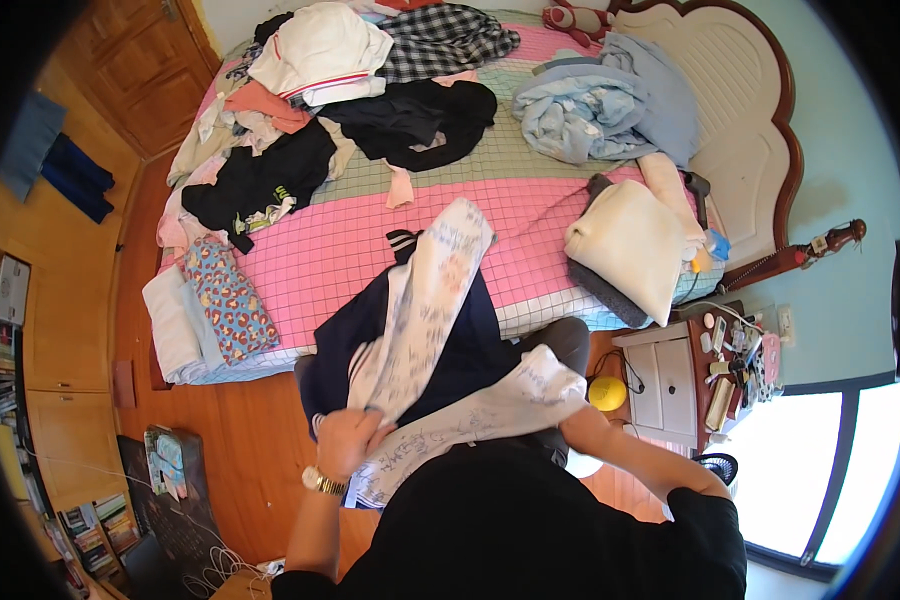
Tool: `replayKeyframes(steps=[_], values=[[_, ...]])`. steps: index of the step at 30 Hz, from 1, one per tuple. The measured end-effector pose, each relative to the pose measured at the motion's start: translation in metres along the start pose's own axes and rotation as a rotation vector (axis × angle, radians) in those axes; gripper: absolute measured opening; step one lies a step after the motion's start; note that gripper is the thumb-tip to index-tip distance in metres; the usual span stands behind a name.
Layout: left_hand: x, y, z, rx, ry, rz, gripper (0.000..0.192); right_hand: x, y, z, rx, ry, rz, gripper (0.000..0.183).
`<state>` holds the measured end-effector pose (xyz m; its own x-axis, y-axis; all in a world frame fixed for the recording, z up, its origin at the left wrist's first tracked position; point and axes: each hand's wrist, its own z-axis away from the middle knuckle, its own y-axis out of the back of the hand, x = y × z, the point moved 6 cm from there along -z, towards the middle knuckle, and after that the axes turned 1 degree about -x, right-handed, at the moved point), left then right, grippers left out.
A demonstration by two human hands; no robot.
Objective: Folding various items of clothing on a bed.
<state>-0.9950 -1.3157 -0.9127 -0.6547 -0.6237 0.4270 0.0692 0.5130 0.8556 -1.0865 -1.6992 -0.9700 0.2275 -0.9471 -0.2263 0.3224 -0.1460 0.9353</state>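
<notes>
Across my lap and the bed's near edge lies a navy-and-white garment (435,315) with striped trim. Its two long white parts bear handwriting and blurred marks. My left hand (349,442), wearing a gold-toned wristwatch (324,481), pinches the white cloth at the garment's near left side. One white part stretches up over the bed from near those fingers; the other runs right, towards my right arm. My right hand (574,426) goes in under the white cloth at the right end, so its fingers are hidden. Whether they grip the cloth cannot be seen.
A heap of clothes (409,116) covers the bed's far left. Folded cloths and a leopard-print bundle (229,300) sit at the near left corner. A cream cushion (630,247) and a blue quilt (592,112) lie right. A cluttered nightstand (656,375) stands beside the bed.
</notes>
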Motion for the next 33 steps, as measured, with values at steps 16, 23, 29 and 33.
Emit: replayKeyframes(steps=[16,23,29,33], values=[[-0.028,0.03,0.143,-0.685,0.565,0.113,0.035,0.033,-0.025,-0.017,0.089,-0.135,0.025,0.036],[-0.012,-0.046,-0.045,0.065,0.273,-0.122,0.029,0.034,-0.04,-0.021,-0.319,-0.235,0.085,0.035],[-0.037,-0.139,-0.033,-0.325,0.146,-0.163,0.013,0.018,-0.024,-0.041,0.056,-0.074,-0.01,0.036],[-0.014,-0.102,-0.057,-0.076,0.12,-0.081,0.008,0.032,-0.037,-0.051,0.03,-0.254,0.029,0.025]])
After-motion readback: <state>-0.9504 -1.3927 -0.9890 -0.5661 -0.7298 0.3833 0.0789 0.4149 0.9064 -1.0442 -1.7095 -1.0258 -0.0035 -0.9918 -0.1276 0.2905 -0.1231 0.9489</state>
